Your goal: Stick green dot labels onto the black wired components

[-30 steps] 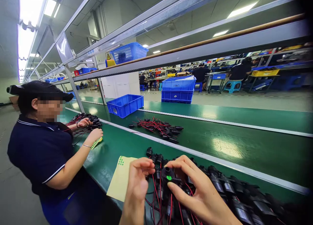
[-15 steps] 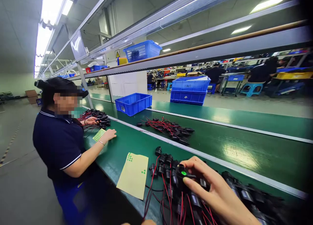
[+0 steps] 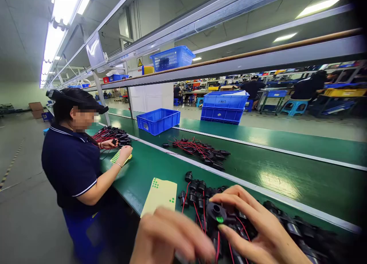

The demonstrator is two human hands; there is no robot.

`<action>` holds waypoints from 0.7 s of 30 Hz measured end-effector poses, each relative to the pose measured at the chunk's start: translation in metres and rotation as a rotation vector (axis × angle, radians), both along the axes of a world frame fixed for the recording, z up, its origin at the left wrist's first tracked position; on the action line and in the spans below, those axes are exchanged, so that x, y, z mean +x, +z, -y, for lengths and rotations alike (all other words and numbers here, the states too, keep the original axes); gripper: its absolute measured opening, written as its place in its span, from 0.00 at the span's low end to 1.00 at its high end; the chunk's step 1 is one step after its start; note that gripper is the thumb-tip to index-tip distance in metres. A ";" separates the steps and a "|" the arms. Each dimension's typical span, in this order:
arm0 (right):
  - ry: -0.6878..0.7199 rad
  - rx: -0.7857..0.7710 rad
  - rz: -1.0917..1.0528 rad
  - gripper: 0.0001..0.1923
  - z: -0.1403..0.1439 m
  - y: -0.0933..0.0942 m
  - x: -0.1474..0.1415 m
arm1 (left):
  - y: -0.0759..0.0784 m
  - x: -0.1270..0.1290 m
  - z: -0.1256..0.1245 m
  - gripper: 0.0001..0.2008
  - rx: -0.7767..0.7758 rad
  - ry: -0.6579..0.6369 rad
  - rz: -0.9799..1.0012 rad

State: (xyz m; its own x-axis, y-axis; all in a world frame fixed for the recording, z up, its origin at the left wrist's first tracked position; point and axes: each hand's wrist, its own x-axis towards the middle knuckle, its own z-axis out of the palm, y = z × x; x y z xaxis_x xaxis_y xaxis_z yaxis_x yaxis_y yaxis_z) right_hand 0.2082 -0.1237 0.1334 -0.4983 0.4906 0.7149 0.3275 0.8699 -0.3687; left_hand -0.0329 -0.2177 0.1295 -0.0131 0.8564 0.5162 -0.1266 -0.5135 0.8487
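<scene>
My right hand (image 3: 259, 225) pinches a small black pump-like part (image 3: 212, 216) between thumb and fingers. The part has a round opening facing up, and a green dot sticker (image 3: 220, 219) lies on it near my thumb tip. My left hand (image 3: 169, 237), blurred by motion, is in front of the part and to its left; its fingertips are too smeared to show what they hold. Behind that hand lies a pale yellow sticker sheet (image 3: 162, 195) with several green dots, its lower part covered. More black parts (image 3: 197, 187) with red and black wires lie under and around my right hand.
A co-worker (image 3: 71, 157) at the left handles a black part beside another sticker sheet (image 3: 115, 156). A wired pile (image 3: 200, 151) lies across the metal strip on the green bench (image 3: 249, 153). Beyond are a blue bin (image 3: 157, 122) and stacked blue crates (image 3: 223, 107).
My left hand has risen from the bottom edge into view, over the sheet's lower part. In my right hand the part has tilted, showing its round opening. The co-worker's near hand has drawn back.
</scene>
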 end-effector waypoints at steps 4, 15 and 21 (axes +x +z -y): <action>0.091 -0.095 -0.006 0.23 0.011 -0.007 0.007 | -0.014 0.023 -0.018 0.29 -0.124 -0.145 -0.242; 0.186 -0.469 -0.065 0.17 0.011 -0.019 0.022 | -0.066 0.064 -0.049 0.19 -0.072 -0.121 -0.125; 0.098 -0.601 -0.091 0.20 0.010 -0.032 0.026 | -0.078 0.074 -0.050 0.14 -0.006 0.028 -0.137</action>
